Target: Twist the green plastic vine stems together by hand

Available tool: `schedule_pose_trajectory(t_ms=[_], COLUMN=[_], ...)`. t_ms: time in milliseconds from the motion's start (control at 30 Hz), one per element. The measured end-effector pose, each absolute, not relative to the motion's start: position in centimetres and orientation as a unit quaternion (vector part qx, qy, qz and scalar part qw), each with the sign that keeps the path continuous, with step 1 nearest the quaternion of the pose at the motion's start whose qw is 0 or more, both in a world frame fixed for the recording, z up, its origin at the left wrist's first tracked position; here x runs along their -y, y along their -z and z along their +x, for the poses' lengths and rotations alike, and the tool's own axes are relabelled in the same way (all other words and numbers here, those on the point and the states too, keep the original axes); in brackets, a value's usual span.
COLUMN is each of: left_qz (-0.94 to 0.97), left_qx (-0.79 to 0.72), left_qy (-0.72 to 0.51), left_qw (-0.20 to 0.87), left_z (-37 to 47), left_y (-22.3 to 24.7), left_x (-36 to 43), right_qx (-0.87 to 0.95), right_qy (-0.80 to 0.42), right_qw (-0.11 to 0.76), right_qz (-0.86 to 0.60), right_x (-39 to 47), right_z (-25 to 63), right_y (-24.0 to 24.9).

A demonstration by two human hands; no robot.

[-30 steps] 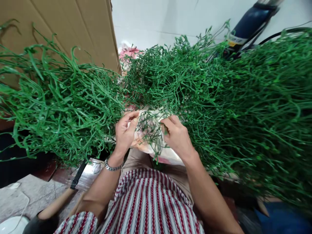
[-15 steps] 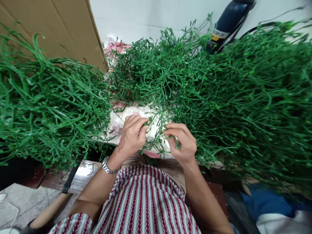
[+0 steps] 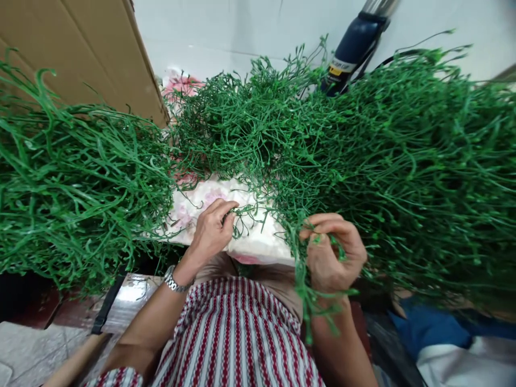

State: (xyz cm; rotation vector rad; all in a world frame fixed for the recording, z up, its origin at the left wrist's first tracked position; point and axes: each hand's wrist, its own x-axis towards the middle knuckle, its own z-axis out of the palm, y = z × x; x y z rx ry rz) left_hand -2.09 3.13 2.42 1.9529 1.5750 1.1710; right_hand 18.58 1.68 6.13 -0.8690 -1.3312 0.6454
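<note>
My left hand, with a watch on its wrist, is over the floral cloth, its thumb and fingers pinched on a thin green stem. Further right, my right hand is closed on green stems that hang down past its wrist, with small green tips showing between the fingers. A large heap of thin branching green stems spreads behind and right of my right hand. Thicker curly green stems are piled to the left of my left hand.
A cardboard box stands at the back left. A dark blue cylinder leans by the white wall behind the heap. Another person's forearm shows at the lower left. Blue and white fabric lies at the lower right.
My right hand has moved right, away from my left hand, and a bunch of stems now hangs from it. My left hand has shifted slightly left in view. The camera view has also shifted.
</note>
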Motion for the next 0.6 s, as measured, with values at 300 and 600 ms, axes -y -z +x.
schedule_pose_trajectory(t_ms=[300, 600], left_qz=[0.647, 0.647], left_qx=[-0.559, -0.507], left_qy=[-0.492, -0.559], left_qw=[0.161, 0.109], left_z=[-1.7, -0.6], left_y=[-1.8, -5.9], left_x=[-4.0, -0.2], right_qx=[0.533, 0.735], right_qy=[-0.15, -0.049], right_qw=[0.73, 0.542], right_qz=[-0.401, -0.403], right_x=[-0.5, -0.6], right_z=[19.2, 18.0], right_y=[-7.8, -6.0])
